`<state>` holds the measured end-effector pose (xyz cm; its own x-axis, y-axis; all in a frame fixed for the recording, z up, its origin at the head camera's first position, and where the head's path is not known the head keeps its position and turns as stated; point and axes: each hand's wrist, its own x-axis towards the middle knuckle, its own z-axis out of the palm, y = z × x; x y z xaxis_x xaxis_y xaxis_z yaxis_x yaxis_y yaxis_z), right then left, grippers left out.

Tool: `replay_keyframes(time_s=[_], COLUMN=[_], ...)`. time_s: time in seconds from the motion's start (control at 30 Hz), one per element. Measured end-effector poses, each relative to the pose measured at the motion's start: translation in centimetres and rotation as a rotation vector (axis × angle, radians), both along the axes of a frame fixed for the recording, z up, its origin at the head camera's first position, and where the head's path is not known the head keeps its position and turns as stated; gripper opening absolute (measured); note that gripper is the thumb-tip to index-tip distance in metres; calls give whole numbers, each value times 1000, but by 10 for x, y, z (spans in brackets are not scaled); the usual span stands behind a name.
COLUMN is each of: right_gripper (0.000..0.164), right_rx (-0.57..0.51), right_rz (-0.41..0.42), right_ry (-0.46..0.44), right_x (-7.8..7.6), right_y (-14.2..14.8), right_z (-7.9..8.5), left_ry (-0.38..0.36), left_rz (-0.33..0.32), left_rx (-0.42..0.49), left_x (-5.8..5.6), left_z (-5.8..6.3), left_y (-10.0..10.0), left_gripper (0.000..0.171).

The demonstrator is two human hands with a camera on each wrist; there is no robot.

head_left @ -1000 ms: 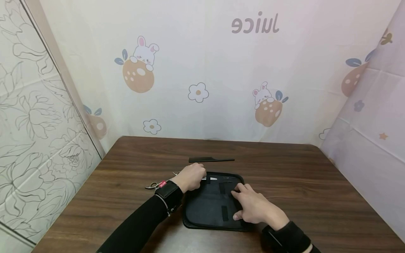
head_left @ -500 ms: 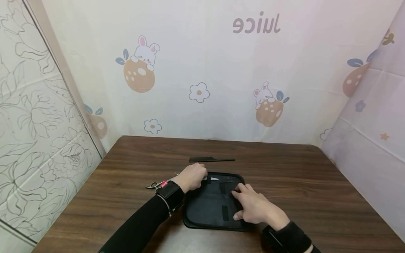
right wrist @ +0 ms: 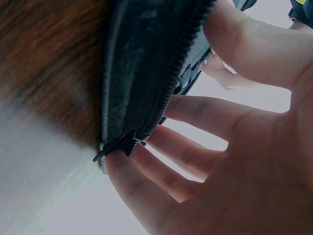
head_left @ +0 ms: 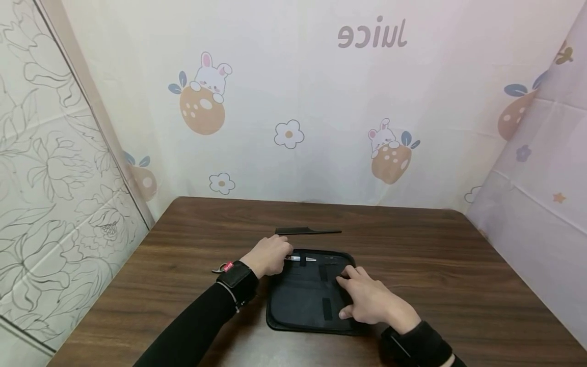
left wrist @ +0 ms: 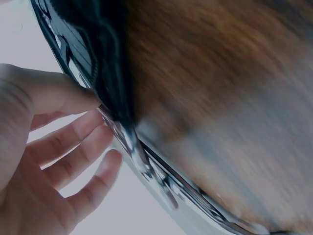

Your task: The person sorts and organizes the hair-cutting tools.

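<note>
The black zip case [head_left: 298, 306] is seen lying open, lower centre of the head view, on a brown wooden table [head_left: 426, 260]. The table's far edge is crossed mid-frame by the patterned cloth behind [head_left: 321, 168]; wood grain is left visible right of the case up to the slanting edge. Behind the case, just beyond the left hand [head_left: 268, 255], a black comb [head_left: 293, 231] is laid lengthwise. A metal handle loop [head_left: 218, 270] is seen to the left, partly hidden by the left wristband [head_left: 237, 280].

The left hand is placed at the case's upper-left corner, beside a silver tool [head_left: 297, 259] held by a loop in the case; its fingers are bent, but whether anything is pinched cannot be told. The right hand [head_left: 369, 300] is rested on the case's right edge, its fingers spread and relaxed, not clenched; in the right wrist view a zip pull [right wrist: 117, 147] is shown near them.

"Juice" is printed mirror-wise, upper right; the writing on the wristband's red tag [head_left: 228, 266] cannot be read.
</note>
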<state>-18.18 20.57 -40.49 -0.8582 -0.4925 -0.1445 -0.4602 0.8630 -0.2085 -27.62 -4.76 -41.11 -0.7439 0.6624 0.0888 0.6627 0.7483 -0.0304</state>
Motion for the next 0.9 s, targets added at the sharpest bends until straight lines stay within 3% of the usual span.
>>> replay_keyframes(time_s=[0.17, 0.57, 0.9], right_gripper=[71, 71, 70], right_rx=[1, -9, -9], right_rz=[-5, -12, -17], right_ry=[-8, -18, -29], right_x=[-1, 1, 3], right_y=[0, 0, -2], right_z=[0, 1, 2], left_ry=[-61, -86, -125], left_rz=[15, 71, 58], left_rx=[41, 32, 58], left_x=[-2, 1, 2], left_z=[0, 4, 5], left_y=[-4, -3, -5], left_gripper=[20, 14, 14])
